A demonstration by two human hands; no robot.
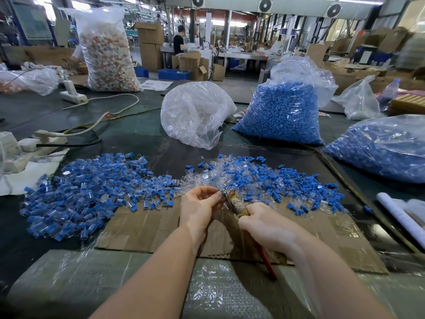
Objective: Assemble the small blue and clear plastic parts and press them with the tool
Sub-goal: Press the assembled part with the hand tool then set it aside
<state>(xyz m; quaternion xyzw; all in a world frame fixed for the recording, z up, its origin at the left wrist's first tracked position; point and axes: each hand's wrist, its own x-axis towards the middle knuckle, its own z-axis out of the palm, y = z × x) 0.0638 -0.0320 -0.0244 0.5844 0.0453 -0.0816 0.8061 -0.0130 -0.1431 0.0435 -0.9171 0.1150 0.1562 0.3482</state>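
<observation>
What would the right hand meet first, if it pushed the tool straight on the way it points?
The right hand aims the tool up-left at the left hand, whose fingers hold a small part at its tip. That hand likely comes first; depth is unclear.

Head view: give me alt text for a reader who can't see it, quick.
A person's left hand pinches a small part against the head of a plier-like tool gripped by the right hand, over a cardboard sheet. Heaps of blue and clear plastic parts lie beyond, with bags of blue parts behind.
</observation>
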